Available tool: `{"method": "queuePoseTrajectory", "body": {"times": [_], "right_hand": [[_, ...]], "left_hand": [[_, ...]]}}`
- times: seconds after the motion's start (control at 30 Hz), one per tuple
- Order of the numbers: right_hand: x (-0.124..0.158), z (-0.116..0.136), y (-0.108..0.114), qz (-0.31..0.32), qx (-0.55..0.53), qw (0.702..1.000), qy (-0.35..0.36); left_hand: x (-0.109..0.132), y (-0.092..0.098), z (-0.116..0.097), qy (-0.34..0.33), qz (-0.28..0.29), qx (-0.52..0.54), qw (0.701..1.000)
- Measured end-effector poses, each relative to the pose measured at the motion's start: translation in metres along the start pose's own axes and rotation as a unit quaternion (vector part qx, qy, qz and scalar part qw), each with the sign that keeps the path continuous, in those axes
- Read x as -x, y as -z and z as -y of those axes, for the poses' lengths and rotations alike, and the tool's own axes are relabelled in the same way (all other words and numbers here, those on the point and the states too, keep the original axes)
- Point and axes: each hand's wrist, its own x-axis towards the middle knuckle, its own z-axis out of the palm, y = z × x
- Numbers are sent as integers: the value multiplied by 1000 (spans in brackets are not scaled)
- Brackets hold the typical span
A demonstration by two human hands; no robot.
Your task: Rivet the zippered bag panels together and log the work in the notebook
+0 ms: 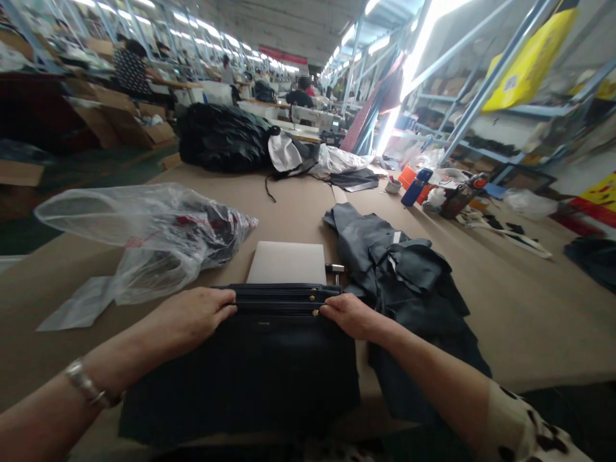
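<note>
A dark navy bag with zips along its top lies flat on the brown table right in front of me. My left hand grips the bag's top left corner, fingers curled over the edge. My right hand is closed on the top right corner, by the gold zip pulls. A pale grey flat board lies just beyond the bag's top edge. A small metal tool rests beside the board.
Dark fabric pieces are piled to the right of the bag. A clear plastic bag with dark contents lies left. A black bundle, bottles and clutter sit at the far end. Shelving stands right; people work in the distance.
</note>
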Motion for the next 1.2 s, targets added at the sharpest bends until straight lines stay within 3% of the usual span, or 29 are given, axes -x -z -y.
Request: {"method": "queuePoseTrajectory", "body": {"times": [0.13, 0.27, 0.4, 0.47, 0.57, 0.7, 0.8, 0.9, 1.1, 1.2], "right_hand": [[-19, 4, -3, -23, 72, 997, -30], [-28, 0, -7, -22, 112, 992, -48], [-28, 3, -8, -22, 129, 990, -49], [-27, 6, -8, -23, 134, 990, -44], [-21, -1, 4, -31, 137, 990, -16], [-5, -47, 59, -107, 155, 981, -44], [4, -99, 111, -150, 194, 961, -126], [4, -130, 134, -115, 219, 955, -163], [-11, -126, 100, -112, 249, 941, -199], [-5, -129, 98, -111, 237, 937, -231]], "left_hand": [[-23, -17, 5, 22, 21, -65, 997], [-25, -18, -16, 37, 2, -125, 991], [-17, -25, -57, 23, -110, -236, 965], [-17, -43, -76, -19, -138, -257, 956], [-20, -82, -88, -57, -67, -200, 976], [-24, -118, -81, -57, -116, -175, 976], [-24, -120, -77, -57, -133, -173, 974], [-25, -116, -79, -53, -147, -180, 971], [-24, -113, -83, -35, -122, -177, 976], [-21, -109, -87, -27, -111, -181, 977]]}}
